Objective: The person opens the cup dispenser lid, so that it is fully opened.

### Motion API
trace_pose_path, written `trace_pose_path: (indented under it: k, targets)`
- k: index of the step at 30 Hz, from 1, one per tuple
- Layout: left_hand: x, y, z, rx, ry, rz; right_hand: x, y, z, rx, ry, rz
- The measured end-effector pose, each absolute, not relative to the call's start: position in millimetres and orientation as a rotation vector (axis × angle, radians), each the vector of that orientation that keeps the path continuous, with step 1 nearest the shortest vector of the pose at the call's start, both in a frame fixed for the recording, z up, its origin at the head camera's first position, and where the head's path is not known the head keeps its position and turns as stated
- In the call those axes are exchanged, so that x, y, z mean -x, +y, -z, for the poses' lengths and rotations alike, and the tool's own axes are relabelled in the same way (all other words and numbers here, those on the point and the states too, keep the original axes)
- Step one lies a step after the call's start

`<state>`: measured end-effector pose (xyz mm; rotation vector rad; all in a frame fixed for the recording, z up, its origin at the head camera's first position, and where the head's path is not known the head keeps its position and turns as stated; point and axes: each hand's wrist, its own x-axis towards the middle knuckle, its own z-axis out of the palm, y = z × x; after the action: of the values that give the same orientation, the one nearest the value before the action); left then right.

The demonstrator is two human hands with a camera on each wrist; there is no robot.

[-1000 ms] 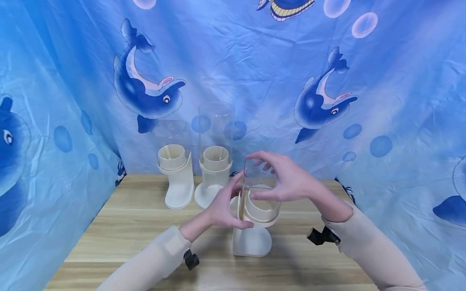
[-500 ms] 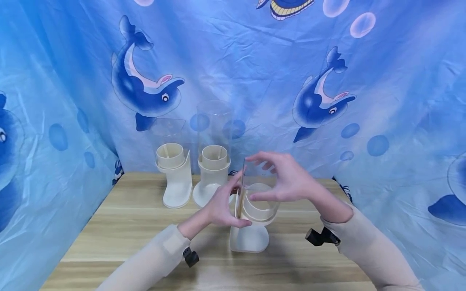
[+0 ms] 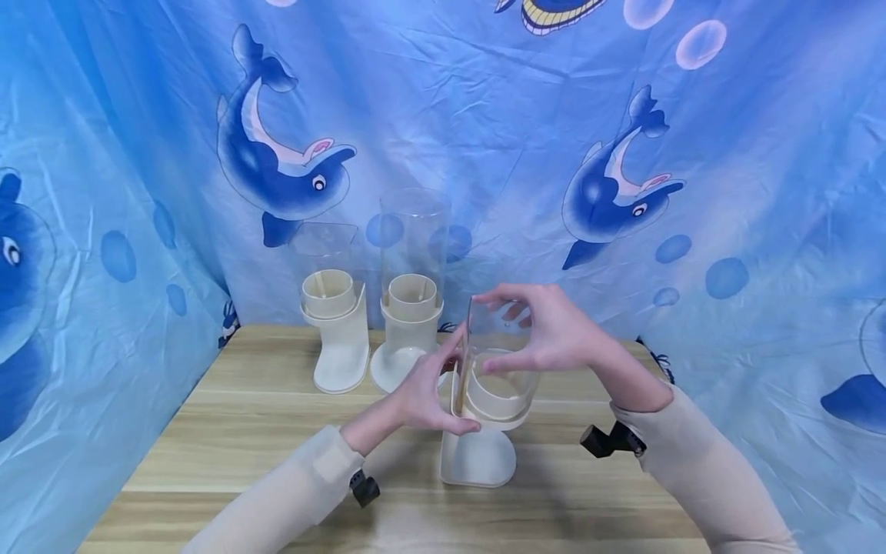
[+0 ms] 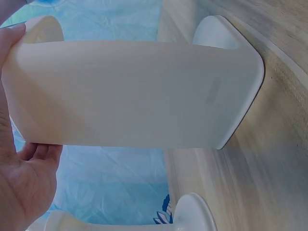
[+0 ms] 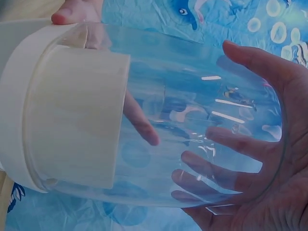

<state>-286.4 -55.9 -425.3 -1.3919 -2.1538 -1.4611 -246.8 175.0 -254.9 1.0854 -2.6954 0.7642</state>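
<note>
Three cream-white plastic stands (image 3: 480, 460) are occupying one pale wooden table (image 3: 228, 450), and three clear see-through covers (image 3: 415, 242) are rising above them. One left hand (image 3: 424, 394) and one right hand (image 3: 550, 331) are making two in all. Two beige sleeves (image 3: 280, 492) and two small black devices (image 3: 364, 488) are showing. Behind, two whole blue-and-white dolphins (image 3: 294, 169) are appearing, two more being cut off, and three pale pink bubbles (image 3: 701, 44) are floating in the head view's print.

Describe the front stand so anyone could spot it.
On the wooden table, find two back stands; the white front stand is nearer the person. It alone is gripped: left hand near its top, right hand around its clear cover.
</note>
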Motion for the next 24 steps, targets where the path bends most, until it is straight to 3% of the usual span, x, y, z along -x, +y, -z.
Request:
trace_pose_path:
  k: [13,24]
  targets:
    - [283.5,-54.6,432.5,1.386,-2.157,1.426,237.7,177.8,257.7,-1.101,-2.656,-0.699]
    - [286.4,-56.3,428.7,1.379,-2.152,1.398,248.9,181.3,242.7,-1.063,-2.723,-0.766]
